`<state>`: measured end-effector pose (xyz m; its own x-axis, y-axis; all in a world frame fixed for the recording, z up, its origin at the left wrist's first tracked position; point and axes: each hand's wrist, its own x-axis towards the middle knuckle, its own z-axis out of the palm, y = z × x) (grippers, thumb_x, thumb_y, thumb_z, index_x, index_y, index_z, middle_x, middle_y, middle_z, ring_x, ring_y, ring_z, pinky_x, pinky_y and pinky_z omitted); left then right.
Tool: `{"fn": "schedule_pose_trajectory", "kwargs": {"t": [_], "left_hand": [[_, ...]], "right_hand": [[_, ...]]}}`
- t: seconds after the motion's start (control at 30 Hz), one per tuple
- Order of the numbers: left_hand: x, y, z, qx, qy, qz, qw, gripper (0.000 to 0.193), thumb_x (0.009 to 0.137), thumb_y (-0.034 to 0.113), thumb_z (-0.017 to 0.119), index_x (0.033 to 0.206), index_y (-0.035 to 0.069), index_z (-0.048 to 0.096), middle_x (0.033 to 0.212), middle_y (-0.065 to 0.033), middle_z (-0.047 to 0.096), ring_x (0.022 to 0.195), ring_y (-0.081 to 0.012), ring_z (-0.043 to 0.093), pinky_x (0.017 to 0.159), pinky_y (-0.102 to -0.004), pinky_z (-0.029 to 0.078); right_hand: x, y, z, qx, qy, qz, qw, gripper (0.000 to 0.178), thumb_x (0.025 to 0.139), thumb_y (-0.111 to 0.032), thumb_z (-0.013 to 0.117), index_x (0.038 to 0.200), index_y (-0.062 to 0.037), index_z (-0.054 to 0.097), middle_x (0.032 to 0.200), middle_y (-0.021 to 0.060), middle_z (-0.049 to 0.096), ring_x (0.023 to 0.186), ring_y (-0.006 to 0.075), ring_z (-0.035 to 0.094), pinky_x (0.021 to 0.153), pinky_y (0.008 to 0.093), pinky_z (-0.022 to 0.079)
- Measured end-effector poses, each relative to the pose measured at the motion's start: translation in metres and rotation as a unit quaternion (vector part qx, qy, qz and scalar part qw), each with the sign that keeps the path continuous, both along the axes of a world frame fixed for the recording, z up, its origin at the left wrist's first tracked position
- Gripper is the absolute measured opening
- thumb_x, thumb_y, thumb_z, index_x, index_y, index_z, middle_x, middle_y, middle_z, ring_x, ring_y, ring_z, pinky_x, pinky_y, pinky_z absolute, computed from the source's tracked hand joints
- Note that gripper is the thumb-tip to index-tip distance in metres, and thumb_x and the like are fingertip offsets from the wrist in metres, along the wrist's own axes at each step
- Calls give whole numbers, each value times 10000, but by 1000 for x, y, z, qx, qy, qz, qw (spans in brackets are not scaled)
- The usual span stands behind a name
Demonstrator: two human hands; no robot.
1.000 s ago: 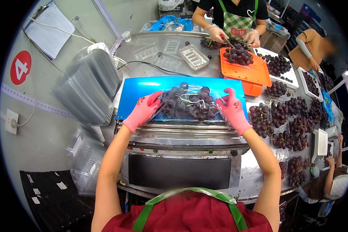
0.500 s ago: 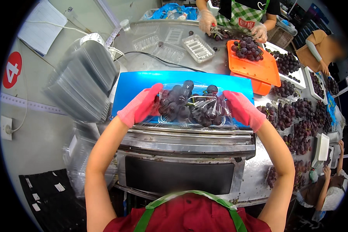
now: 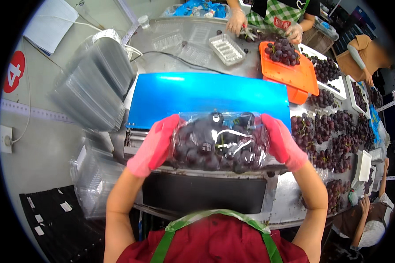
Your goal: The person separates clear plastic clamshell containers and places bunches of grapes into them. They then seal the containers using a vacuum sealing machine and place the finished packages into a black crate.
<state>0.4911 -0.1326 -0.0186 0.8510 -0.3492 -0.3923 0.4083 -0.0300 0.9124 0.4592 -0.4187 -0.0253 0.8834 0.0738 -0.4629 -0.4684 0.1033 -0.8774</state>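
Between my hands is a clear tray of dark grapes (image 3: 219, 147) with shiny cling film stretched over its top. My left hand (image 3: 157, 144), in a pink glove, grips the tray's left end. The right hand (image 3: 283, 141), gloved the same way, is closed on the opposite end. Both sets of fingers are partly hidden behind or under the tray. It is held level above the front of a metal wrapping machine (image 3: 134, 142) with a blue top panel (image 3: 206, 94). A black plate (image 3: 202, 195) lies at the machine's near side.
Stacked clear trays (image 3: 92, 83) stand at the left. Beyond the blue panel are loose trays (image 3: 227, 49) and an orange scale (image 3: 289, 72) bearing grapes. Many grape bunches (image 3: 329, 133) cover the right side. Across the table a co-worker's gloved hand (image 3: 236, 22) holds scissors.
Both hands have drawn the wrapped grape tray toward me and lifted it off the blue panel's near edge. The film now lies closer around the grapes.
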Motion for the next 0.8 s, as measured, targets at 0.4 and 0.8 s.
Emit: {"fn": "schedule_pose_trajectory", "kwargs": {"t": [0.4, 0.8], "left_hand": [[-137, 34, -85, 26, -47, 56, 997, 351, 918, 301, 444, 1125, 28, 520, 1041, -72, 560, 949, -162, 532, 832, -315, 431], [-177, 14, -61, -457, 114, 157, 868, 529, 914, 411, 404, 1339, 107, 322, 885, -39, 574, 868, -163, 567, 778, -324, 476]], "right_hand": [[-126, 40, -46, -127, -129, -10, 983, 333, 935, -265, 370, 1009, -2, 560, 842, 42, 577, 742, 121, 511, 685, 279, 439], [-157, 92, -53, 212, -139, -157, 954, 445, 881, -169, 484, 1303, -76, 376, 1255, 84, 445, 1171, 195, 405, 949, 338, 365]]}}
